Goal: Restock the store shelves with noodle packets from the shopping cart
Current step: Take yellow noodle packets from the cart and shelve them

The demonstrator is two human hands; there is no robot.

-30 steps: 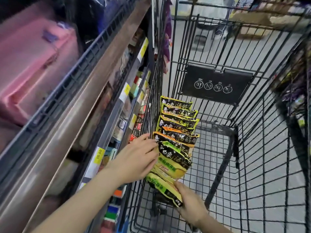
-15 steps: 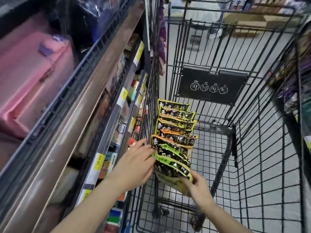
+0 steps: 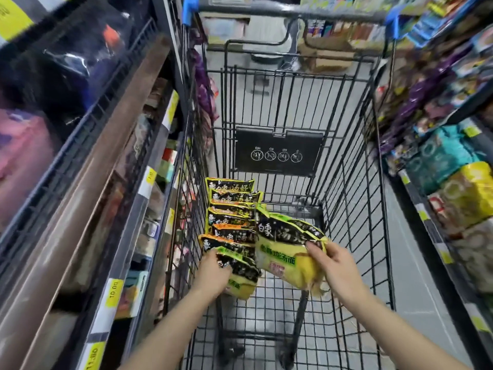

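Head | right hand (image 3: 337, 268) holds yellow-black noodle packet (image 3: 286, 252)

1. Grey floor (image 3: 416, 265) runs up the narrow aisle, dim and cool-lit.
2. Left shelving (image 3: 128, 145) carries yellow price tags (image 3: 114, 289).
3. Right shelving (image 3: 437, 236) is packed with blurred colourful packs (image 3: 442, 153).
4. Cardboard boxes (image 3: 330, 58) sit far ahead.

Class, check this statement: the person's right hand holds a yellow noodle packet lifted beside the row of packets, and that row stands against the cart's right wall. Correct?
Not quite. The head view shows the right hand holding the yellow noodle packet, but the row of packets stands against the cart's left wall.
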